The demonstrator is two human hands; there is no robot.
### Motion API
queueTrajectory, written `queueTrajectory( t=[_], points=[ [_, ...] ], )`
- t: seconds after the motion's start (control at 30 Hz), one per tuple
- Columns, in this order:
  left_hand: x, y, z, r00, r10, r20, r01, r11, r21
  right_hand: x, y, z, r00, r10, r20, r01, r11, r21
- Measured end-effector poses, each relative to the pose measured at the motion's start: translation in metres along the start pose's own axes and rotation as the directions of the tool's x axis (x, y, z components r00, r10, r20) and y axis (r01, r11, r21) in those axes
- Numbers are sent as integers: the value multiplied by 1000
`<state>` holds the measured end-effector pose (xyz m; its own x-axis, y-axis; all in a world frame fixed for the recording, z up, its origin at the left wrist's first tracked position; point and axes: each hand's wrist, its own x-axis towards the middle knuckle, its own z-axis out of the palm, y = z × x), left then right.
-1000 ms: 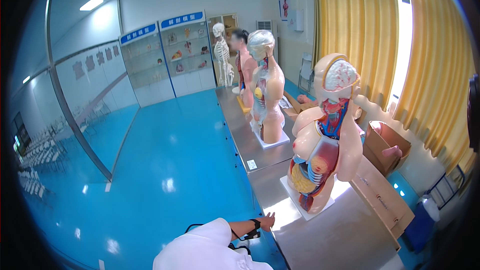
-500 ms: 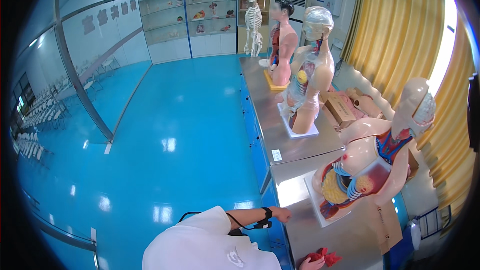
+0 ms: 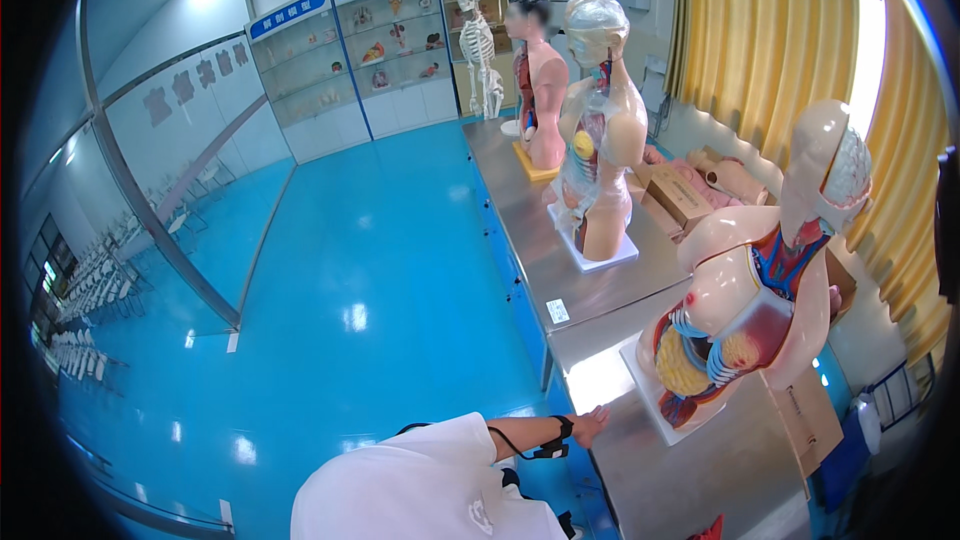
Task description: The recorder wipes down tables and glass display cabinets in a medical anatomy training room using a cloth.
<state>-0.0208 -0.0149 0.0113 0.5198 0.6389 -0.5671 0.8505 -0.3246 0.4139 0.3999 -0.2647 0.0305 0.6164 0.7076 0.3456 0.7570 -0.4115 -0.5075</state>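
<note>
Hand at the bench: one hand point(image 3: 590, 425), wrist strapped in a dark band, rests its fingertips on the front edge of the steel bench point(image 3: 640, 470); the fingers lie loosely spread and grasp nothing. Whether it is the left or the right cannot be told, since the white sleeve point(image 3: 430, 485) hides the shoulder.
Other hand: out of sight.
Nearest thing: the open torso model point(image 3: 755, 280), standing on a white base plate point(image 3: 655, 395) just beside the hand, on the same bench top.
Axis and facing: its long axis runs from base to head and appears to lean away from the hand, towards the yellow curtain point(image 3: 770, 30); the opened chest and belly, with coloured organs exposed, face the bench's front edge and the blue floor point(image 3: 380, 270).
Risk: the model looks top-heavy on a small plate near the edge; a push on the bench or plate might rock it, and loose organ pieces might drop out.
Red object point(image 3: 712, 530): lies at the lower rim of the view; kind cannot be told.
Farther along: a clear-skinned torso point(image 3: 598, 130), a muscle torso point(image 3: 540, 90), a skeleton point(image 3: 478, 45), glass cabinets point(image 3: 345, 60) behind.
</note>
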Motion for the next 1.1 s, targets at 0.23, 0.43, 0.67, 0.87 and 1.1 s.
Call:
queueTrajectory(
  t=[0.23,0.43,0.67,0.87,1.1],
  points=[
    [-7,7,-10,997,-54,61,55,998,-18,-8,-83,50,943,-333,29,329,940,95],
    [15,4,5,982,-165,89,156,983,97,-5,-147,74,718,-586,376,408,792,455],
    [24,-1,15,981,-181,74,164,969,186,26,-48,-10,847,-355,395,218,911,351],
    [25,1,16,981,-193,12,189,972,137,46,78,-22,979,203,10,-200,955,221],
    [9,23,11,979,-193,-67,198,978,64,50,6,-25,913,227,-338,-255,966,-40]
  ],
)
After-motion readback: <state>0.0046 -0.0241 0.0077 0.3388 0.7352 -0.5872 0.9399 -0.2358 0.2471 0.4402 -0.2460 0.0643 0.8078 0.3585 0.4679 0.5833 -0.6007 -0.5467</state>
